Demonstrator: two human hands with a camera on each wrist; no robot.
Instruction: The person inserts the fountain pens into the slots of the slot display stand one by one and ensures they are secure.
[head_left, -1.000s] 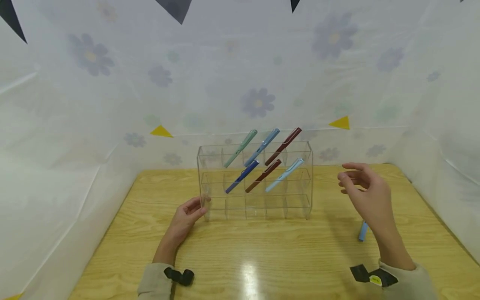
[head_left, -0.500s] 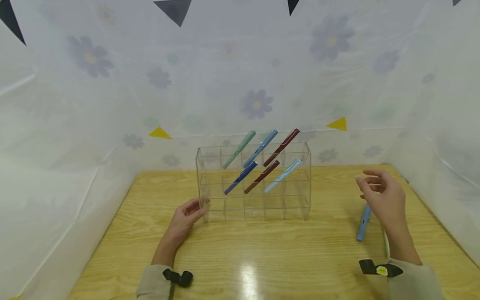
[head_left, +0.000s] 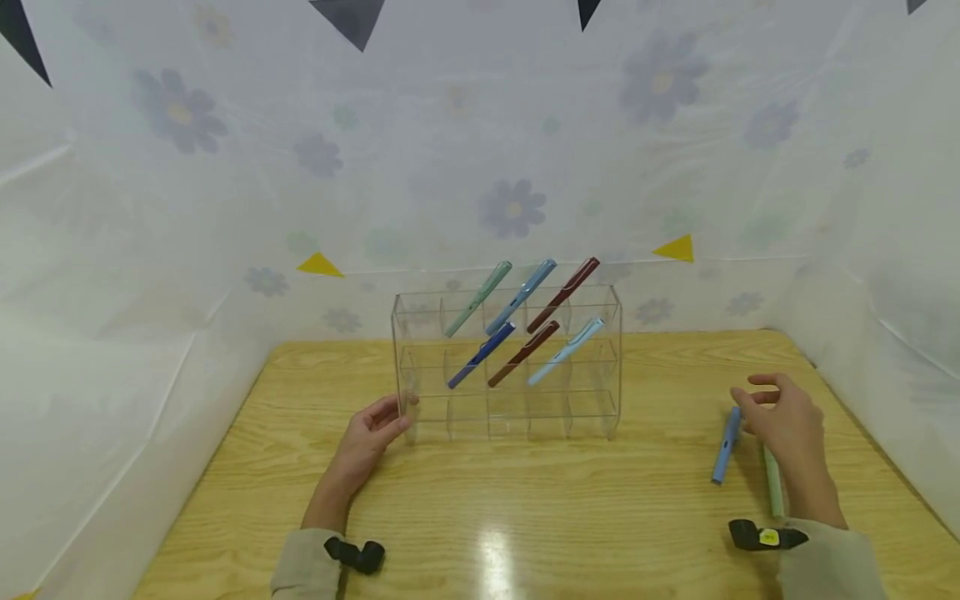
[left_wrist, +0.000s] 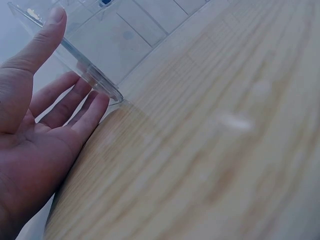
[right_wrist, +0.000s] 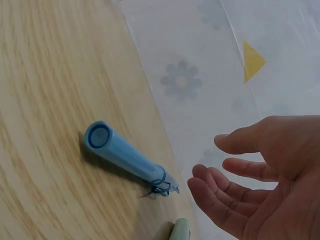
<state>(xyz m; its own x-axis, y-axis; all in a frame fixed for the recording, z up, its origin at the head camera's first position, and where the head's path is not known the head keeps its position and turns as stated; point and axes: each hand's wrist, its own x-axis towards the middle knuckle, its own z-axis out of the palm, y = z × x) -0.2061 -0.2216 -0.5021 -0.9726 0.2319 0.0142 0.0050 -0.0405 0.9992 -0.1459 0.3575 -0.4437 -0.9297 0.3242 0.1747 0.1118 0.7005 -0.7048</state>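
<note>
A clear acrylic pen rack (head_left: 510, 406) stands on the table with several pens slanting in its upper two tiers, among them a dark blue pen (head_left: 482, 356) and a light blue pen (head_left: 566, 352). At its left side, my left hand (head_left: 365, 440) holds the side panel, thumb in front and fingers behind; the left wrist view shows this hand (left_wrist: 45, 115) at the panel edge. My right hand (head_left: 787, 421) hovers over a blue pen (head_left: 725, 446) and a pale green pen (head_left: 773, 483) lying on the table. In the right wrist view, its loosely bent fingers (right_wrist: 220, 202) hold nothing.
The wooden table (head_left: 525, 508) ends at white flowered sheeting (head_left: 420, 200) at the back and both sides. The rack's lowest tier (head_left: 510, 417) shows no pens. The two loose pens lie near the table's right side.
My right hand has moved right and down toward the loose blue pen, and the pale green pen has come into view beside it. The left hand stays at the rack.
</note>
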